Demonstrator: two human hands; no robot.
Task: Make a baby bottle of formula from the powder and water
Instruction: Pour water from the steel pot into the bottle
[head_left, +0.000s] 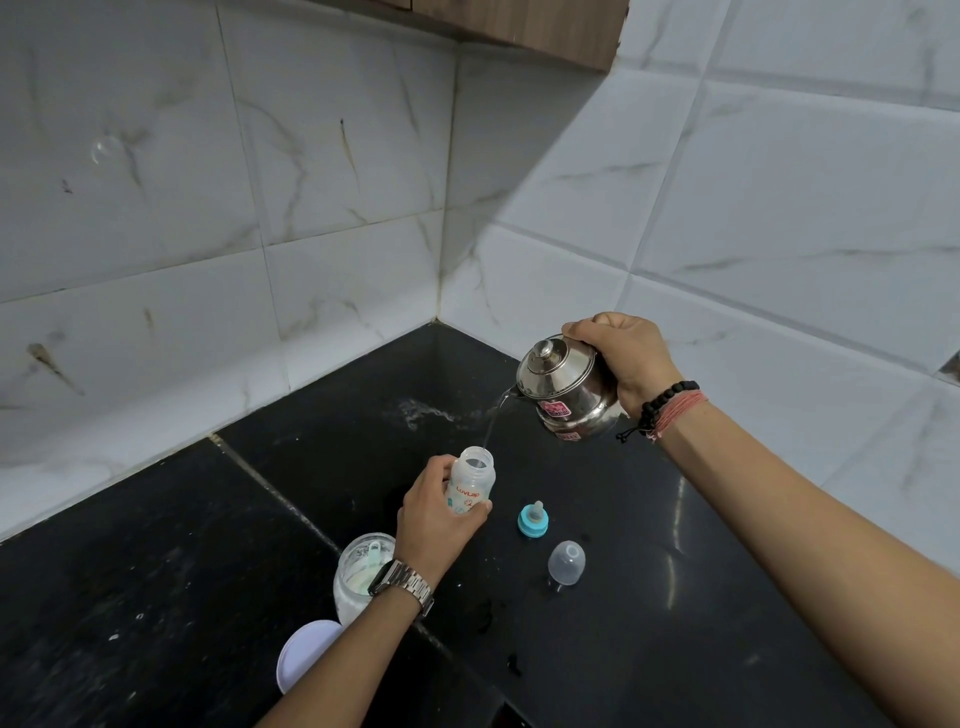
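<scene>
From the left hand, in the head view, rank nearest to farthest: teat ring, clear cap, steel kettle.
Measured from the left hand:
1. Blue teat ring, just to its right on the counter.
2. Clear cap, farther right, nearer the camera.
3. Steel kettle, held up in the right hand.

One baby bottle (471, 486); one steel kettle (566, 387); one teat ring (533, 519); one clear cap (567, 563); one powder jar (362, 574) with one scoop (374, 552); one white lid (304, 656). Two hands: left hand (434, 522), right hand (626, 356).

Bare counter (130, 597) at left and far corner, powder jar (358, 574) and lid (306, 652) crowding near left, teat ring (533, 519) and clear cap (566, 563) blocking centre-right.
</scene>
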